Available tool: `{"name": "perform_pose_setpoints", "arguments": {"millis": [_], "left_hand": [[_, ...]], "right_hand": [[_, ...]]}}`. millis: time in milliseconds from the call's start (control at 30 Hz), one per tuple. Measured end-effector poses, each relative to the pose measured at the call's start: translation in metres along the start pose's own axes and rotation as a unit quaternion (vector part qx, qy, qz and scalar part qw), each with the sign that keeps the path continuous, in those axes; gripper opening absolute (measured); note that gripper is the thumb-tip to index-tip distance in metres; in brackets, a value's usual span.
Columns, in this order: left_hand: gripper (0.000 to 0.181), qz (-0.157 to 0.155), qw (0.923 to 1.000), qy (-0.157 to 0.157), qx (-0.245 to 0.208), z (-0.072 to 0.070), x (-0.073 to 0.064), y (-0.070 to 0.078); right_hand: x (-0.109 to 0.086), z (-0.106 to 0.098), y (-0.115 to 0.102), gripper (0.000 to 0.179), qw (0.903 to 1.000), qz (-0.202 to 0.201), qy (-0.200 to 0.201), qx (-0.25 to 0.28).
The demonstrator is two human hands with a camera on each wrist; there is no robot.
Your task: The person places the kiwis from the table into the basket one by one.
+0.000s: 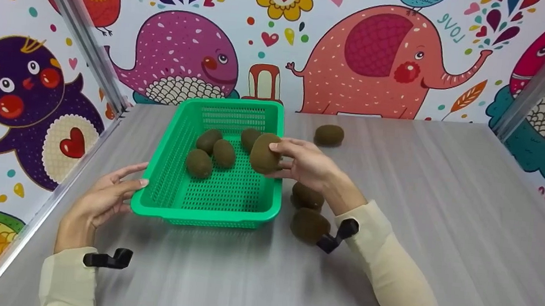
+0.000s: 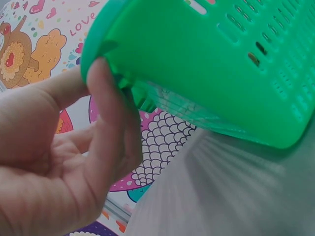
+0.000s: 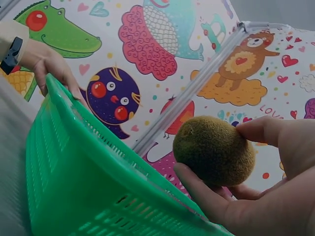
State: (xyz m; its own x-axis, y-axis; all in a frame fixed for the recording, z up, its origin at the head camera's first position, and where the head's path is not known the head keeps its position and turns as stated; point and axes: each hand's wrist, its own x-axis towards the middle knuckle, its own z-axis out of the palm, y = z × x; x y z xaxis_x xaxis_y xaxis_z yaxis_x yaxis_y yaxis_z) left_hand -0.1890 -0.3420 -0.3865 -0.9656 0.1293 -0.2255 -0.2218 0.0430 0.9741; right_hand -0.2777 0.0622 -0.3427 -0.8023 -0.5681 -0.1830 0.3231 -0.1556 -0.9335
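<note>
The right hand [image 1: 307, 164] is pinching a brown kiwifruit [image 1: 264, 156] over the right rim of a green slotted plastic basket [image 1: 206, 215], while the left hand [image 1: 104, 198] is pinching the left rim near its front corner. Four more kiwifruit [image 1: 199, 164] are lying inside, and three others [image 1: 310, 226] are resting on the grey table [image 1: 239, 290] to the basket's right, before a wall [image 1: 282, 49] showing cartoon animals.

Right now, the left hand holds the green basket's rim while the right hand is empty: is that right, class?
No: the right hand isn't empty; it holds a kiwi, as the right wrist view shows. The left hand does hold the green basket's rim.
</note>
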Motion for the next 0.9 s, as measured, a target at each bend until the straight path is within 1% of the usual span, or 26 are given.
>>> {"name": "perform_pose_setpoints", "arguments": {"millis": [167, 400, 500, 667, 767, 900], "left_hand": [[0.058, 0.000, 1.0000, 0.000, -0.002, 0.001, -0.001, 0.000], [0.060, -0.004, 1.0000, 0.003, -0.006, 0.001, -0.001, 0.000], [0.061, -0.003, 1.0000, 0.003, -0.008, 0.000, -0.001, 0.001], [0.063, -0.004, 1.0000, 0.005, -0.007, 0.000, -0.001, 0.000], [0.063, -0.005, 1.0000, 0.003, -0.002, 0.000, -0.001, 0.000], [0.063, -0.003, 1.0000, -0.001, 0.001, 0.000, 0.000, -0.001]], "right_hand": [[0.004, 0.014, -0.009, 0.055, 0.9994, 0.023, -0.005, -0.026], [0.013, 0.034, -0.018, 0.052, 0.9966, 0.042, -0.018, -0.068], [0.016, 0.044, -0.018, 0.051, 0.9949, 0.052, -0.029, -0.081], [0.024, 0.056, -0.018, 0.047, 0.9913, 0.065, -0.035, -0.108], [0.030, 0.063, -0.015, 0.043, 0.9882, 0.075, -0.040, -0.127], [0.039, 0.073, -0.010, 0.037, 0.9853, 0.087, -0.049, -0.138]]}}
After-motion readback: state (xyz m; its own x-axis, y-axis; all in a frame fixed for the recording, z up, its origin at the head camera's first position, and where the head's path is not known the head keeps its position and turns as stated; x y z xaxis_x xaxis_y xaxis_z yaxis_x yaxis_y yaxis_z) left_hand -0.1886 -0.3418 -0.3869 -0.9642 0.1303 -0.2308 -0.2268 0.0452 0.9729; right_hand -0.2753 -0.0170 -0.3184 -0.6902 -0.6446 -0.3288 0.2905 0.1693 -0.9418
